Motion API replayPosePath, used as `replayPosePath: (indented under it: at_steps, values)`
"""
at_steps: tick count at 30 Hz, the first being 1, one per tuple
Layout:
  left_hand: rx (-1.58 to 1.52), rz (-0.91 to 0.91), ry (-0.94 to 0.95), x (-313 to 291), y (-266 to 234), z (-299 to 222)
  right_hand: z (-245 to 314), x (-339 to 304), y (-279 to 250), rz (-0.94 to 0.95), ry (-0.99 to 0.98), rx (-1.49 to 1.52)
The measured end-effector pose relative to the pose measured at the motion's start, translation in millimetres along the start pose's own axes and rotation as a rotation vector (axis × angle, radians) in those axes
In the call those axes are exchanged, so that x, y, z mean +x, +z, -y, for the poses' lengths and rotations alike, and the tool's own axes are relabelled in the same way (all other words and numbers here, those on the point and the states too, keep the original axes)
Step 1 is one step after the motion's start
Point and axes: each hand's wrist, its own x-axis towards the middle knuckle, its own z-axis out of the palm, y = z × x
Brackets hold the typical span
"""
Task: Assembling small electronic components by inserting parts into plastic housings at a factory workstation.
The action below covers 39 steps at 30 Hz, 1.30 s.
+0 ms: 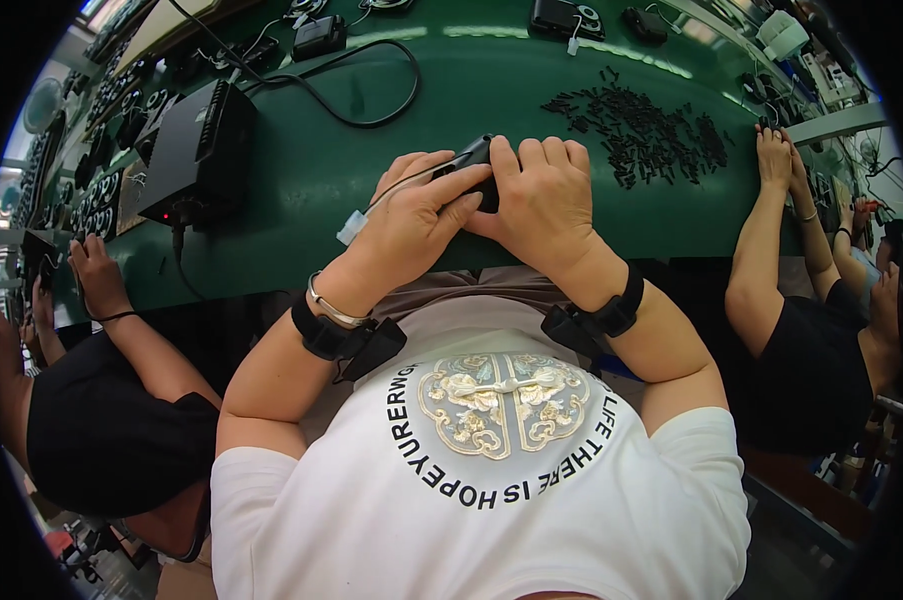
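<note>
- Step in hand, as judged: both hands work on 1 black part [487, 193], probably fitting or pressing at its upper end; fingers hide the exact action.
- Left hand [411, 215]: curled on the part's left side, thumb and forefinger reaching across toward it.
- Right hand [546, 200]: fingers bent over the part's right side, gripping it; thumb tucked low.
- Location: the part sits between the 2 hands, over the green table [351, 170], nearer its near edge than its far edge.
- Next move, as judged: calls for a steady left hold and measured right finger pressure, with the lead kept from being pinched.
- Part's look: dark, smooth, glinting at the upper tip; most of the body is covered, so its full shape cannot be told.
- Thin lead [411, 180]: seems to leave the upper end, crosses the left hand, ends in 1 white plug [351, 227].
- Surroundings: heap of small black pieces [661, 140] toward the table's right edge; black box [201, 150], red light lit, toward the left edge.
</note>
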Motion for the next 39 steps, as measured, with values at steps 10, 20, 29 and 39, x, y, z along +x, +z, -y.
replayPosePath:
  at_steps: [10, 20, 29, 39]
  values:
    - [0.287, -0.128, 0.136, -11.4, 5.0, -3.8, -36.3, 20.0, -30.2, 0.343, 0.141, 0.622]
    - [0.239, -0.053, 0.146, -8.0, 7.2, 0.9, -19.7, 36.8, 19.3, -0.041, -0.215, 0.395]
    - [0.220, -0.022, 0.079, -5.5, 1.0, -4.9, -113.4, 17.1, -1.0, 0.016, 0.191, 0.525]
    - [0.184, -0.014, 0.036, -4.6, 0.1, -6.0, -126.2, 12.4, 18.8, -0.035, -0.060, 0.189]
